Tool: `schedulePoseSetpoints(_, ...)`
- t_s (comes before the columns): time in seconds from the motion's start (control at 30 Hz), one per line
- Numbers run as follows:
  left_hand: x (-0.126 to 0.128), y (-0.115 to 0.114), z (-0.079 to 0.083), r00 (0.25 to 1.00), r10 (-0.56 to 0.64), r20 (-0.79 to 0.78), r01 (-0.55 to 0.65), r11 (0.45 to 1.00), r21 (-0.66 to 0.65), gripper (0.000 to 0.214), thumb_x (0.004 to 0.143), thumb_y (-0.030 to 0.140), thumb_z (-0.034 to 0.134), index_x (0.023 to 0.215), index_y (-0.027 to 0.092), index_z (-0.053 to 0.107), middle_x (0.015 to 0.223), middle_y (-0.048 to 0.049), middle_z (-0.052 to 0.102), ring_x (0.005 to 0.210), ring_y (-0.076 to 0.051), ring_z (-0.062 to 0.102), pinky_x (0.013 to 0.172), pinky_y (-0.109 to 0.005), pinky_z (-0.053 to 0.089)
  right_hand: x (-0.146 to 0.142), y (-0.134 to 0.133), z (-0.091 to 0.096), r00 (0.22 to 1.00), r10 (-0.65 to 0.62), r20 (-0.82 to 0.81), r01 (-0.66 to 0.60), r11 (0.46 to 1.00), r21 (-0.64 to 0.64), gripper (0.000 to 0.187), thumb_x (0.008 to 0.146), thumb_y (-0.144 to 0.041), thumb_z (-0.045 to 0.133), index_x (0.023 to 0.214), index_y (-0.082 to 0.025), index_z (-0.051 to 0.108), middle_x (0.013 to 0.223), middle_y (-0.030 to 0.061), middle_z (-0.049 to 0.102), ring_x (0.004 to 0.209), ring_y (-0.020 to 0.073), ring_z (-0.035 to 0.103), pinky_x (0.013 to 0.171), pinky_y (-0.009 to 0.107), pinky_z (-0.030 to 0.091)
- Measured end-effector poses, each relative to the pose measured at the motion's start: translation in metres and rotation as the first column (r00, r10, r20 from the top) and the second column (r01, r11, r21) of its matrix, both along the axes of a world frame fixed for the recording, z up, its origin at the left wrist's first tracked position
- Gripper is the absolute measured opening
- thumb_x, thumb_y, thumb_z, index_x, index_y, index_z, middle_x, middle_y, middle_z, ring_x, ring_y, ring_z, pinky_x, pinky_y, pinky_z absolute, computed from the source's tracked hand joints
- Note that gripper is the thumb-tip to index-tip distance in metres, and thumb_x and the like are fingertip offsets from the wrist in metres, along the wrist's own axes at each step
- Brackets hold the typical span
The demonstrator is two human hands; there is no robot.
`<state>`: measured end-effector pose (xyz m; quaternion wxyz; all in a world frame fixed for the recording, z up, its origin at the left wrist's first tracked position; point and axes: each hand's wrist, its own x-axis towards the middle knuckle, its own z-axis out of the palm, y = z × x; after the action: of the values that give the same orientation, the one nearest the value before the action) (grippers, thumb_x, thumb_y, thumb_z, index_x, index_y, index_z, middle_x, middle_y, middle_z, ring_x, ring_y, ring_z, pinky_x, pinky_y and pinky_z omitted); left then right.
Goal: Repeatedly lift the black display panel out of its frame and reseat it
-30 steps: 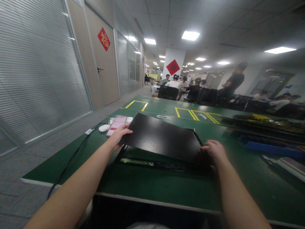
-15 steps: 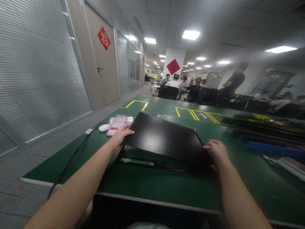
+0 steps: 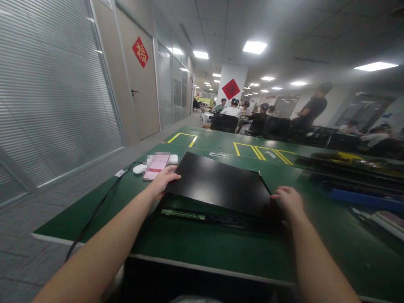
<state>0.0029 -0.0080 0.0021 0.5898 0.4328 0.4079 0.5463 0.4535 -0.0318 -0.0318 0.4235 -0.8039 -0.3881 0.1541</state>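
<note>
A thin black rectangular panel [image 3: 217,181], glossy like a display screen, is tilted above the green table, its left side raised. My left hand [image 3: 163,182] grips its left edge, thumb on top and fingers partly hidden beneath. At the right edge, my right hand [image 3: 288,203] is closed with its fingertips pinching the panel's side; its lower fingers are in shadow. Underneath lies a dark frame [image 3: 227,221], mostly covered by the panel. A green circuit board strip [image 3: 183,215] shows along the frame's near side.
Left of the panel are a phone [image 3: 155,167], a white mouse-like object [image 3: 138,169] and a black cable [image 3: 94,210]. Stacked dark parts [image 3: 350,170] and a blue tray [image 3: 360,198] occupy the right side. Yellow tape [image 3: 257,152] marks the far table. People sit and stand beyond.
Both hands keep their places on the panel, which appears slightly lower at its far edge. The whole view has shifted a little; nothing was let go.
</note>
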Motion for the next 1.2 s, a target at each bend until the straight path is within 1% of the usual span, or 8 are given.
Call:
schedulePoseSetpoints(0.13,0.001,0.0,-0.002,1.0,-0.003,-0.028,0.003,1.0,-0.006,0.047,0.056,0.012,0.075,0.1,0.017,0.061,0.086,-0.004,0.074,0.069,-0.02,0.07,0.061,-0.029,0.054,-0.003,-0.001,0.006,0.992,0.06,0.109,-0.046,0.991,-0.125,0.03,0.071,-0.028,0.058,0.099,-0.021,0.067,0.075,0.0052,0.072,0.079,0.0245,0.067,0.065,0.031,0.043)
schedulePoseSetpoints(0.23,0.002,0.0,-0.003,0.999,-0.013,-0.048,0.013,1.0,-0.006,0.047,0.056,0.013,0.076,0.1,0.017,0.06,0.087,-0.004,0.074,0.073,-0.021,0.071,0.063,-0.029,0.054,-0.005,-0.002,0.009,0.982,0.105,0.158,-0.078,0.982,-0.17,0.021,0.071,-0.028,0.059,0.088,-0.022,0.07,0.077,0.0059,0.072,0.077,0.0236,0.066,0.064,0.031,0.044)
schedulePoseSetpoints(0.33,0.003,-0.001,-0.002,0.999,-0.005,-0.052,0.005,1.0,-0.008,0.047,0.055,0.013,0.075,0.098,0.017,0.06,0.085,-0.004,0.074,0.073,-0.021,0.071,0.064,-0.029,0.053,-0.006,-0.002,0.01,0.978,0.11,0.18,-0.081,0.984,-0.16,0.019,0.07,-0.028,0.059,0.084,-0.022,0.071,0.078,0.0061,0.072,0.078,0.0235,0.065,0.065,0.03,0.044)
schedulePoseSetpoints(0.47,0.004,-0.003,0.001,0.999,0.015,-0.044,-0.016,0.999,-0.027,0.045,0.053,0.012,0.075,0.096,0.017,0.06,0.081,-0.0029,0.073,0.068,-0.02,0.07,0.061,-0.028,0.053,-0.006,-0.002,0.01,0.981,0.102,0.164,-0.079,0.986,-0.146,0.019,0.069,-0.027,0.06,0.084,-0.022,0.072,0.077,0.0058,0.072,0.079,0.0241,0.065,0.065,0.03,0.044)
schedulePoseSetpoints(0.77,0.004,0.002,-0.004,0.998,0.056,0.026,-0.053,0.994,-0.094,0.032,0.062,0.019,0.077,0.09,0.015,0.064,0.073,-0.0039,0.072,0.064,-0.021,0.07,0.059,-0.03,0.055,-0.008,-0.002,0.01,0.983,0.104,0.149,-0.085,0.988,-0.127,0.019,0.071,-0.027,0.059,0.085,-0.023,0.072,0.075,0.0043,0.073,0.08,0.0244,0.066,0.065,0.031,0.043)
schedulePoseSetpoints(0.97,0.005,0.006,-0.009,0.996,0.079,-0.038,-0.083,0.988,-0.129,0.029,0.061,0.015,0.08,0.086,0.015,0.066,0.072,-0.0055,0.074,0.058,-0.019,0.069,0.056,-0.028,0.054,-0.008,-0.003,0.012,0.983,0.102,0.153,-0.077,0.984,-0.16,0.017,0.072,-0.026,0.06,0.084,-0.022,0.072,0.077,0.0042,0.074,0.08,0.0243,0.066,0.062,0.03,0.042)
schedulePoseSetpoints(1.07,0.003,0.008,-0.011,0.997,0.071,-0.036,-0.076,0.987,-0.141,0.031,0.061,0.011,0.079,0.09,0.015,0.068,0.072,-0.0057,0.074,0.06,-0.019,0.07,0.057,-0.028,0.054,-0.007,-0.003,0.011,0.98,0.11,0.166,-0.082,0.982,-0.17,0.016,0.073,-0.027,0.06,0.082,-0.023,0.072,0.078,0.004,0.074,0.08,0.0242,0.066,0.064,0.03,0.042)
schedulePoseSetpoints(1.2,0.001,0.01,-0.013,0.996,0.083,-0.043,-0.089,0.983,-0.162,0.042,0.061,0.011,0.08,0.101,0.017,0.069,0.071,-0.0044,0.075,0.059,-0.022,0.07,0.056,-0.031,0.054,-0.005,-0.001,0.008,0.981,0.101,0.166,-0.079,0.988,-0.131,0.014,0.073,-0.028,0.06,0.078,-0.022,0.071,0.076,0.0049,0.074,0.079,0.0243,0.065,0.064,0.031,0.041)
